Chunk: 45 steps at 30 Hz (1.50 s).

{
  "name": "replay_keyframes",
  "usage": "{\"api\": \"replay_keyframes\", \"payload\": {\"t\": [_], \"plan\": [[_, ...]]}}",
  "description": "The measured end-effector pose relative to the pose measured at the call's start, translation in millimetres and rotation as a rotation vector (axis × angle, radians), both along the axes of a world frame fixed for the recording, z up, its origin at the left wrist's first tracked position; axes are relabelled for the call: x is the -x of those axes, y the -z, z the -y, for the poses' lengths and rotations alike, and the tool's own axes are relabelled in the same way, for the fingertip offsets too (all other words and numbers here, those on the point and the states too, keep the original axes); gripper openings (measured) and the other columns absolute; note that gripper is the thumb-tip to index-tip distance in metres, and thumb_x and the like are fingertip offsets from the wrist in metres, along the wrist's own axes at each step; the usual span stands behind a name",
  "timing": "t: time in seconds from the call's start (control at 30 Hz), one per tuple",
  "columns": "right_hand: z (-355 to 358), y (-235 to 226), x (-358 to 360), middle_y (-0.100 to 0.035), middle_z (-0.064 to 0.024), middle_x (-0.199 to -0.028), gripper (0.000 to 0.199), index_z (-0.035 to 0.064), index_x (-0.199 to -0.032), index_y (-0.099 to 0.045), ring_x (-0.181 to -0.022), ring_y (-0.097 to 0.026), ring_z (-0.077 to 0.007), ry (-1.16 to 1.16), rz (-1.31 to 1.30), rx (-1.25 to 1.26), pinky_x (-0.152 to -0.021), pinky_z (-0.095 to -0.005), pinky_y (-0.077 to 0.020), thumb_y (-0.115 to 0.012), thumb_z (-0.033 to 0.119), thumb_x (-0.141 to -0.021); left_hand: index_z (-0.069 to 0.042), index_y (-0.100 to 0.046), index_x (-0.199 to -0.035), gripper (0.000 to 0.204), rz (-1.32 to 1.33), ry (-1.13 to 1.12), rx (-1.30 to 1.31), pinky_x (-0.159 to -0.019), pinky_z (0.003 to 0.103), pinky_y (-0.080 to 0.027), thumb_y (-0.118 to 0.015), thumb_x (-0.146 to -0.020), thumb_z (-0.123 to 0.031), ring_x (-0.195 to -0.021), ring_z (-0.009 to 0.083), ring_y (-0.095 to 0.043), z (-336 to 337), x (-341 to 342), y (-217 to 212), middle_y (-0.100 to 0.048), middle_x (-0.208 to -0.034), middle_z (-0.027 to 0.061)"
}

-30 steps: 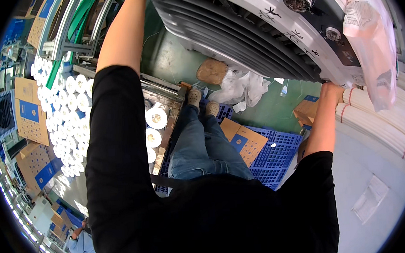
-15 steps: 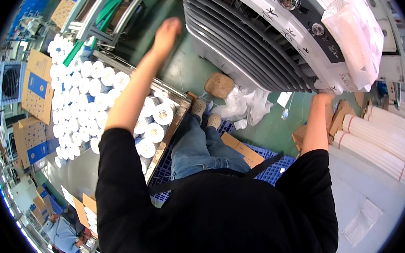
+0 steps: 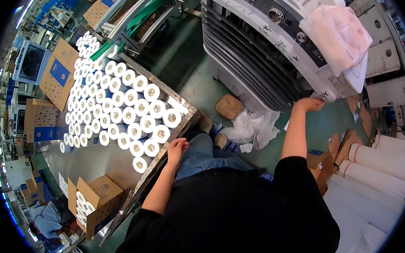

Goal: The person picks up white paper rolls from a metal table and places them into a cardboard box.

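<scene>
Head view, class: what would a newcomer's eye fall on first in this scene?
Probably the mass of bright white rolls, crowded on the metal table at the left. Next, the large grey-and-white appliance with dark slats at the upper right, the person's right hand at its lower edge. A pinkish plastic bag on its right end also stands out.

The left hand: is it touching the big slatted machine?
No, the left hand is beside the table, well apart from the slatted machine.
</scene>
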State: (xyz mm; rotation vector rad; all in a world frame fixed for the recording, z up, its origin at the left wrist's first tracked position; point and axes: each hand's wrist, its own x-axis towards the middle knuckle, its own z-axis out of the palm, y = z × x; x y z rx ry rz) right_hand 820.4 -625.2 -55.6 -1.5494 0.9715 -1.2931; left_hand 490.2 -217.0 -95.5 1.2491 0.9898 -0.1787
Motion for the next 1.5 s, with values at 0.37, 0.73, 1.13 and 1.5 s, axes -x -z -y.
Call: {"api": "replay_keyframes", "payload": {"t": [0.37,0.73,1.13,1.5], "plan": [[24.7,18.8,21.2,-0.039,-0.0240,-0.125,0.052,-0.0088,-0.120,-0.036,-0.110,-0.042,-0.0292,-0.321,0.078,-0.042,-0.098,-0.0379,-0.0326,-0.026,0.036,-0.096,-0.002,-0.058,-0.081,0.013,0.236,0.234,-0.059,-0.047,0.023,-0.040,-0.057,-0.081,-0.015,-0.057,0.0117,-0.053,-0.3,-323.1,19.5,-0.056,-0.066,0.0032],[23.8,10.1,22.4,-0.031,-0.0124,-0.140,0.057,0.0035,-0.137,-0.026,-0.125,-0.033,-0.0247,-0.437,0.180,-0.241,-0.105,-0.0341,-0.0244,-0.030,0.043,-0.096,0.001,-0.049,-0.098,0.037,0.413,0.058,0.518,-0.065,0.029,-0.056,-0.048,-0.092,-0.035,-0.074,0.0190,-0.060,30.0,-469.4,49.4,-0.056,-0.085,0.0098],[30.2,12.7,17.0,-0.023,-0.0133,-0.145,0.073,0.0000,-0.140,-0.018,-0.131,-0.024,-0.0252,-0.489,0.086,-0.305,-0.109,-0.0328,-0.0170,-0.027,0.055,-0.093,0.004,-0.051,-0.078,0.025,0.326,0.250,-0.178,-0.044,0.030,-0.050,-0.051,-0.089,-0.018,-0.048,0.0191,-0.060,43.5,-519.8,42.6,-0.059,-0.059,0.0130],[116.8,37.9,40.4,-0.040,-0.0085,-0.135,0.068,0.0074,-0.134,-0.033,-0.120,-0.041,-0.0229,-0.640,0.062,-0.487,-0.104,-0.0340,-0.0298,-0.034,0.059,-0.089,0.002,-0.043,-0.075,0.026,0.288,0.099,-0.025,-0.043,0.029,-0.047,-0.050,-0.091,-0.017,-0.044,0.0181,-0.059,63.3,-417.8,51.8,-0.058,-0.054,0.0140]]}}
